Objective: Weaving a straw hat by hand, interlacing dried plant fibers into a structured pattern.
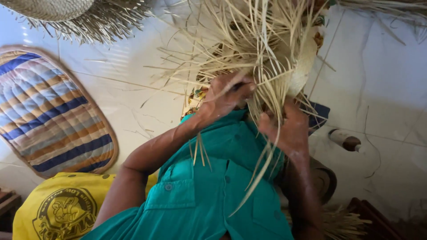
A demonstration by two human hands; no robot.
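A half-woven straw hat [306, 62] rests on my lap above my teal shirt [209, 186], with long loose pale strands [240, 40] fanning out in all directions. My left hand [227, 95] is closed on a few strands at the near edge of the weave. To its right, my right hand [289, 129] is closed around a bundle of strands that hang down over the shirt. The two hands are close together, and the loose straw hides part of each one's fingers.
A striped quilted oval mat [49, 111] lies on the white tiled floor at the left. A yellow bag with a round emblem [62, 209] sits below it. Another straw hat [66, 11] is at top left. A small cylinder [344, 140] and a straw bundle [342, 222] lie at the right.
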